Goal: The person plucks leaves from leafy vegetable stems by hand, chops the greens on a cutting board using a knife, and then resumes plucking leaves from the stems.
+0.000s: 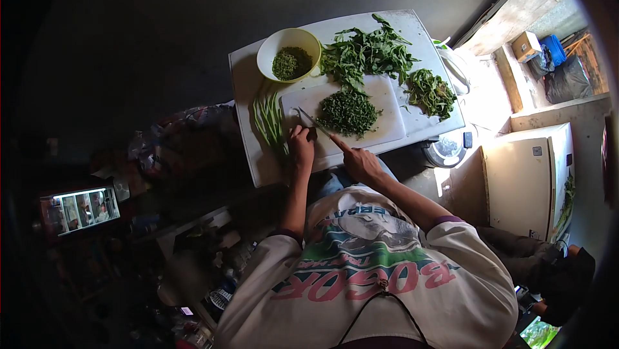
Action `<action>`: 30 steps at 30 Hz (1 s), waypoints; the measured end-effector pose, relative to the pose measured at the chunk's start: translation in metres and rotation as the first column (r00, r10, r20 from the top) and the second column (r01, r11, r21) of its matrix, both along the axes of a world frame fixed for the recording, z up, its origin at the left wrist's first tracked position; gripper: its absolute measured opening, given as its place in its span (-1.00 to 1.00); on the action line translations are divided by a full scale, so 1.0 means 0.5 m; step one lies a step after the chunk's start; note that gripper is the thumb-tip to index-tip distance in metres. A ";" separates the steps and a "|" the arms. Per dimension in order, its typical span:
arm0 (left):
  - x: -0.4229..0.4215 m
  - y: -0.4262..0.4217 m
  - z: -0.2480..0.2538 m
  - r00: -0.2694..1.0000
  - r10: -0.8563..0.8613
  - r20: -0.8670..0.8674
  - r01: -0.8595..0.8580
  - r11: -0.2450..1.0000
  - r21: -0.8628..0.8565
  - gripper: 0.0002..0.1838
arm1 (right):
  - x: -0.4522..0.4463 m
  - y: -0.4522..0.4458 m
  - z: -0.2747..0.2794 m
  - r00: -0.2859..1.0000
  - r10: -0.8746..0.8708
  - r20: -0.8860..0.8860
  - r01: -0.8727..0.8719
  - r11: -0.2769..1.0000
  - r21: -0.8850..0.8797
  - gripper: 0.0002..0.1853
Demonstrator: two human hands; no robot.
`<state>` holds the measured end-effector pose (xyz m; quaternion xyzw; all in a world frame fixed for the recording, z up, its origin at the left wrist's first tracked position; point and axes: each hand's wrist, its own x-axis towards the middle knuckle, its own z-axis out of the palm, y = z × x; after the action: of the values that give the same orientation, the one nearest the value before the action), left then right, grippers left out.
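Note:
A knife [316, 121] is in my right hand [362, 163], its blade slanting up and left over the white cutting board [393, 101]. My left hand [301, 144] is closed, fingers curled at the board's left edge close to the blade; what it may hold is hidden. Right of the blade, a pile of chopped greens [349, 113] lies on the board. Long green stalks [267, 120] rest beside the board, left of my left hand. A bowl [264, 59] of finely cut greens stands behind them. Leafy stems [371, 56] spread behind the board.
A smaller heap of greens and stems [431, 94] lies on the white table [248, 78] at right. Beyond the table are a pot-like appliance [447, 148] and a white refrigerator [519, 175]. Another person in dark clothing [538, 262] is at the lower right. A lit screen [80, 210] glows at left.

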<state>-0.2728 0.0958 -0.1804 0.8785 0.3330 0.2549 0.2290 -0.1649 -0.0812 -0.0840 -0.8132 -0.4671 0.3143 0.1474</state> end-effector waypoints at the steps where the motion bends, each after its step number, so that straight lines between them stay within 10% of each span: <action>1: -0.001 0.000 0.003 1.000 0.003 -0.009 -0.003 1.000 -0.023 -0.77 | -0.006 -0.008 0.000 1.000 -0.010 -0.017 0.010 1.000 -0.001 -0.06; 30: -0.011 0.007 0.001 0.996 -0.012 0.092 0.027 0.986 -0.161 -0.78 | -0.024 -0.049 -0.041 0.998 -0.039 -0.055 0.047 0.987 0.153 -0.11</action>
<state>-0.2782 0.0993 -0.1798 0.8476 0.3331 0.2643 0.3174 -0.1770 -0.1055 -0.1047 -0.8008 -0.4684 0.2949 0.2287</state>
